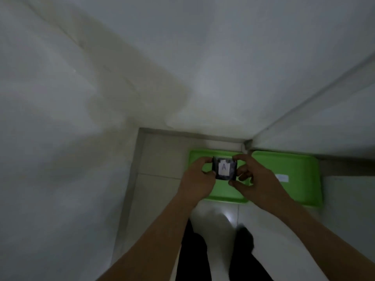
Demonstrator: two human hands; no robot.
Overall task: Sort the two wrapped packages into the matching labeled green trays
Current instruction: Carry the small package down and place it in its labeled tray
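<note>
Held up between both hands, a small dark wrapped package (224, 168) is presented to the head camera with its white paper label, marked "A", facing up. The left hand (197, 180) is closed on the package's left edge, thumb and fingers pinching it; the right hand (256, 179) is closed on its right edge in the same way, thumb below and fingertips above. Neither hand is spread open, and nothing else is carried.

Directly beneath the hands, the left green tray (223, 194) is seen lying on the tiled floor (162, 179), pushed close to the wall. Its label cannot be made out, being covered by the package and the fingers. Just beyond the right hand, the right green tray (300, 173) lies alongside, the two trays nearly touching, and a white label (282, 178) is carried on its base; the letter on it is too blurred to be read.

The package is roughly square, so no long axis needs aligning. The coming move is judged to turn on one thing: the package hangs over the left tray, not the right, and either hand is equally near. If the hidden label matches "A", only a straight lowering and release would be needed. The second package is not visible.
</note>
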